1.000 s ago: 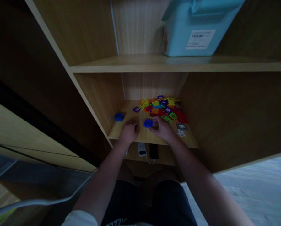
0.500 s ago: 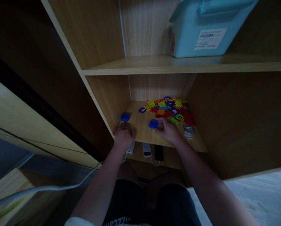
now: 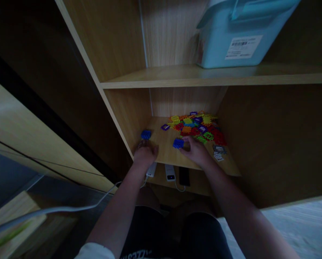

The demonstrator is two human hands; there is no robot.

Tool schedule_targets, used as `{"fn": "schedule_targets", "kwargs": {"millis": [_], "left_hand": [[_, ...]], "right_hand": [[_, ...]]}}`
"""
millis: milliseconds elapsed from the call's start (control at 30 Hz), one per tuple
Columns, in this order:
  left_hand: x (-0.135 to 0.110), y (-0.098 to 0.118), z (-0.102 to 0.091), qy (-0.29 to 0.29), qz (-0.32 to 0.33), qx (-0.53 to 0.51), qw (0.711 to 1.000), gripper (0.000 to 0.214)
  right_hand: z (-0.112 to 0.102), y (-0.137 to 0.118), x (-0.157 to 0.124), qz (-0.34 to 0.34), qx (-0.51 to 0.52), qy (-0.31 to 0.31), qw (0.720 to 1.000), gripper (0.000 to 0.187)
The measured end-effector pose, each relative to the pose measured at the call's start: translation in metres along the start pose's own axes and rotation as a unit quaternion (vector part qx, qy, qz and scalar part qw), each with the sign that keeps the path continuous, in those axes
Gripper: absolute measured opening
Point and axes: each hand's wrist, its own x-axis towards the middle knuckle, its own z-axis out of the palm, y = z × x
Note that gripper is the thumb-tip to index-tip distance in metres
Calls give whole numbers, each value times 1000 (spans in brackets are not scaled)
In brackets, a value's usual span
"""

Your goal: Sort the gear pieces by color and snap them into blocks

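A heap of small coloured plastic interlocking pieces (image 3: 197, 126) lies at the back of a low wooden shelf (image 3: 166, 153). My right hand (image 3: 197, 151) rests on the shelf, fingers closed around a blue piece (image 3: 178, 143) at its fingertips. My left hand (image 3: 144, 154) sits at the shelf's front left corner, fingers curled; what they hold, if anything, is hidden. A second blue piece (image 3: 146, 135) lies just beyond the left hand by the side wall. One purple piece (image 3: 165, 127) lies apart from the heap.
A light blue lidded bin (image 3: 239, 34) with a label stands on the upper shelf. Small printed cards (image 3: 218, 153) lie at the right of the low shelf. Below it are a white device (image 3: 170, 172), a black device (image 3: 184, 175) and a cable (image 3: 69, 208).
My left hand has drawn back from near the blue piece in the middle to the shelf's front left corner. The right hand has stayed by its blue piece. The camera has shifted left.
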Motion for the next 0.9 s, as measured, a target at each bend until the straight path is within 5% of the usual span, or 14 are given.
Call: {"fn": "schedule_targets", "kwargs": {"millis": [633, 900], "left_hand": [[13, 4, 4, 5, -30, 14, 999, 70], [0, 38, 0, -70, -4, 132, 989, 64]], "right_hand": [[-2, -3, 0, 0, 2, 1, 1000, 43], [-1, -3, 0, -6, -5, -1, 1000, 43]]}}
